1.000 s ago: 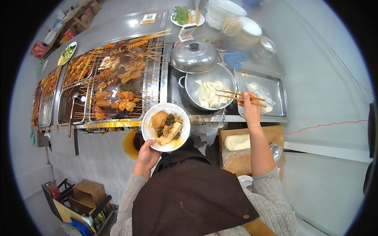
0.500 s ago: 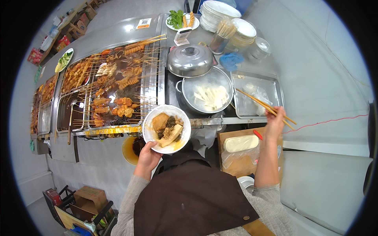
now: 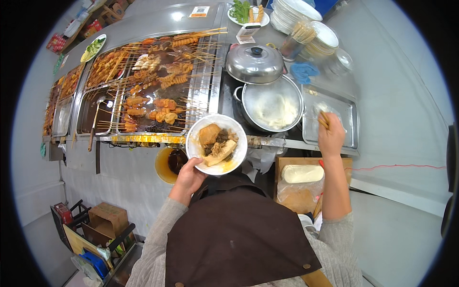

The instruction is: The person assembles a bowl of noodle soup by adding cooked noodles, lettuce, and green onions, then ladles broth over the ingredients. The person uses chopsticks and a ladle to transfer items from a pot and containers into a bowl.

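My left hand (image 3: 190, 178) grips the near-left rim of a white bowl (image 3: 192, 138), held in front of my apron. Brown stewed pieces and a pale slab of food (image 3: 221, 152) lie in it. My right hand (image 3: 332, 138) is closed around wooden chopsticks (image 3: 324, 119), raised over the near-left part of a metal tray (image 3: 354, 125). The chopsticks look short from this angle, and their far tips are hard to make out. Left of that hand, a steaming two-handled pot (image 3: 245, 107) holds pale strips (image 3: 282, 115). Its domed metal lid (image 3: 256, 64) rests at the far rim.
Trays of skewers in brown broth (image 3: 162, 95) fill the counter's left. A ladle (image 3: 95, 122) leans in one compartment. Stacked bowls (image 3: 294, 14), a skewer holder (image 3: 299, 40) and a blue cloth (image 3: 303, 71) stand at the back right. Below sits a board with a pale block (image 3: 302, 173).
The view has shifted, so the counter sits further right. My right hand has moved away from me over the tray, and the chopsticks have swung from pointing at the pot. The bowl stays in my left.
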Tool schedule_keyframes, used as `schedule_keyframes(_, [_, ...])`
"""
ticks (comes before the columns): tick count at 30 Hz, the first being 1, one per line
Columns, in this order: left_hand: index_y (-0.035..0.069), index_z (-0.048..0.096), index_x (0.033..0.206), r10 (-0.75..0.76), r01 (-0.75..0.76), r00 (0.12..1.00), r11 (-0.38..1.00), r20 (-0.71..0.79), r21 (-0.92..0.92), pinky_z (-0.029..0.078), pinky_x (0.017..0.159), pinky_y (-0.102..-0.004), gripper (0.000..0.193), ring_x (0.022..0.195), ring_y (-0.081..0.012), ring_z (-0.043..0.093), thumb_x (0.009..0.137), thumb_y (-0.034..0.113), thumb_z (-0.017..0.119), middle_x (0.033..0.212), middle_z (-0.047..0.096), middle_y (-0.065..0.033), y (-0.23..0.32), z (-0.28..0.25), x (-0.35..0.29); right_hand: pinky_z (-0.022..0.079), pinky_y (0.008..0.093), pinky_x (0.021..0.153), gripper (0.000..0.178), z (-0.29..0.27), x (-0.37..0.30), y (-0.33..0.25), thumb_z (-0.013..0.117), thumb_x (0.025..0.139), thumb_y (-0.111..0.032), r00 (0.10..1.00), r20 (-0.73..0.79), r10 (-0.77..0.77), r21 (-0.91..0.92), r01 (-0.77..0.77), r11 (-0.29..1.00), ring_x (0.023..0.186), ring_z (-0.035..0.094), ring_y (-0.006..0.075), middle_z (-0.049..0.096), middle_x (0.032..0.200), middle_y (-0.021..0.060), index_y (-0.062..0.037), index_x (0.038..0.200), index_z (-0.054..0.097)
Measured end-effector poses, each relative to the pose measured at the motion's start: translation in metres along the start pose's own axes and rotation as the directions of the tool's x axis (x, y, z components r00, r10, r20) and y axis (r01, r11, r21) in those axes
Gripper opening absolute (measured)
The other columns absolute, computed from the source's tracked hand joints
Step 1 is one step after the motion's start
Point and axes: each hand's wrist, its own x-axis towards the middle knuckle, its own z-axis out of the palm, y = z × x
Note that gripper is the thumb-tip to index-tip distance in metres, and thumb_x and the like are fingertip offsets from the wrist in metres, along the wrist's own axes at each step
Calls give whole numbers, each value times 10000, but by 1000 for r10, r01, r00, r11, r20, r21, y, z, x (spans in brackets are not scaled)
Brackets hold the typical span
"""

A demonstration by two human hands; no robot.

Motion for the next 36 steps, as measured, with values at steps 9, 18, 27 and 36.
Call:
schedule_keyframes(9, [-20, 424, 1476, 51, -51, 999, 998, -6, -24, 461, 1070, -467, 567, 1301, -294, 561, 955, 153, 564, 1454, 555, -161, -3, -12, -13, 497, 348, 709, 234, -9, 29, -17, 576, 1018, -213, 907, -155, 391, 426, -296, 855, 708, 608, 218, 630, 761, 50, -38, 1038, 731])
schedule_keyframes(18, [-2, 333, 1539, 35, -35, 999, 999, -22, -9, 400, 1152, -516, 649, 1381, -346, 497, 943, 170, 526, 1523, 485, -185, 0, -17, -16, 421, 277, 620, 410, -57, -14, 26, 400, 1072, -352, 581, -436, 687, 618, -362, 698, 660, 511, 153, 533, 766, 44, -24, 964, 620])
schedule_keyframes(27, [-25, 365, 1513, -20, 21, 1000, 999, -25, 33, 441, 1106, -483, 622, 1341, -314, 534, 944, 154, 539, 1489, 520, -176, 4, -2, -15, 628, 359, 742, 299, 62, -167, 150, 498, 1077, -298, 89, 177, 980, 967, -199, -157, 767, 651, 251, 609, 859, 119, -13, 994, 538])
schedule_keyframes(36, [-22, 355, 1519, -32, 33, 999, 999, -21, 35, 416, 1161, -489, 671, 1368, -338, 516, 900, 123, 571, 1497, 504, -196, -13, 12, -19, 619, 352, 803, 376, 141, -150, 139, 606, 1026, -349, 30, 599, 800, 784, -222, -579, 905, 680, 250, 654, 967, 114, 11, 1136, 604])
